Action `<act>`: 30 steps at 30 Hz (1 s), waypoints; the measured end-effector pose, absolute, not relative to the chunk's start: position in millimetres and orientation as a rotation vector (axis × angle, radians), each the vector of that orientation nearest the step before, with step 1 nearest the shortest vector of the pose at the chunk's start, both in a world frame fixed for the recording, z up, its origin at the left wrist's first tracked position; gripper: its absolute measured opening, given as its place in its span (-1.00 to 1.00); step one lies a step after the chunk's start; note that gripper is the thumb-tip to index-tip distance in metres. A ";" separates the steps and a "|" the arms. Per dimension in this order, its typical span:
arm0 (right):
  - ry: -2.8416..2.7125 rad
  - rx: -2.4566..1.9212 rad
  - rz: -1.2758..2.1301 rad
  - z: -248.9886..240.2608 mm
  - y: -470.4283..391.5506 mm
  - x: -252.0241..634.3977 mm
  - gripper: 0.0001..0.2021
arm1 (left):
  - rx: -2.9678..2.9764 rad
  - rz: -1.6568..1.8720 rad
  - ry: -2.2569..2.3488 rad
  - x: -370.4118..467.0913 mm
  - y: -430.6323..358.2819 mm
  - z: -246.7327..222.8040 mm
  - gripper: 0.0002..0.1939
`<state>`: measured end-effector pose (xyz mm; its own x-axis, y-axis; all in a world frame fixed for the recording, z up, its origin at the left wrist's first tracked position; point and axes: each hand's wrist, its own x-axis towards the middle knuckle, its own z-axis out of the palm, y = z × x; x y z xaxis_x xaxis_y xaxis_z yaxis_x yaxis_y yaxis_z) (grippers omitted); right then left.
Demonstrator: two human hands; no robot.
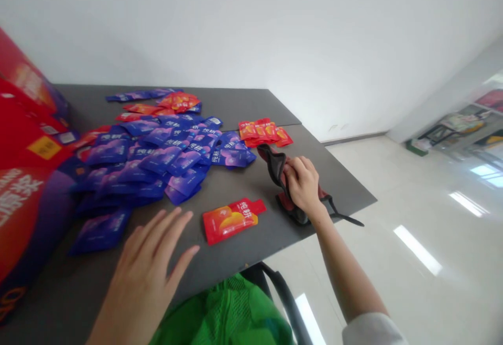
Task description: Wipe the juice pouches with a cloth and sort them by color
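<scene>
My right hand (303,183) is closed on a soft, folded dark grey and dull red cloth item (277,164) with a thin black strap, at the table's right edge. Its full shape is hidden by folds and fingers. My left hand (151,261) hovers over the front of the table, fingers spread, holding nothing. Between the two hands a red spouted pouch (231,220) with an orange fruit print lies flat. Left of it, a heap of blue-purple sachets (165,151) spreads over the tabletop, one single blue sachet (101,231) lying close to my left hand.
Several red sachets (264,132) lie overlapped behind the cloth item. More red sachets (178,101) rest at the heap's back. A large red and purple box (23,177) stands at the left. Green mesh fabric (226,313) is below the dark table's (338,169) front edge.
</scene>
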<state>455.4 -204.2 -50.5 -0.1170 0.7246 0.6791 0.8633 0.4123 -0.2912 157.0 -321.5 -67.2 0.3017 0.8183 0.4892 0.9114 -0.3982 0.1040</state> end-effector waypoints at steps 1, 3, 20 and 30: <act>-1.851 -1.355 -0.229 -52.0 -205.1 454.3 -0.80 | -2.466 -0.650 -1.455 157.0 -318.9 -66.3 -0.51; -1.786 -1.324 -0.246 -51.0 -208.8 452.4 -0.80 | -2.622 -0.522 -1.204 162.0 -307.4 -64.6 -0.47; -1.650 -1.160 -0.422 -57.8 -232.0 462.0 -0.89 | -2.399 -0.485 -1.082 196.7 -291.6 -48.7 -0.48; -1.398 -1.281 -0.903 -86.8 -243.3 485.6 -0.83 | -2.166 -0.450 -1.845 267.1 -111.0 34.5 -0.55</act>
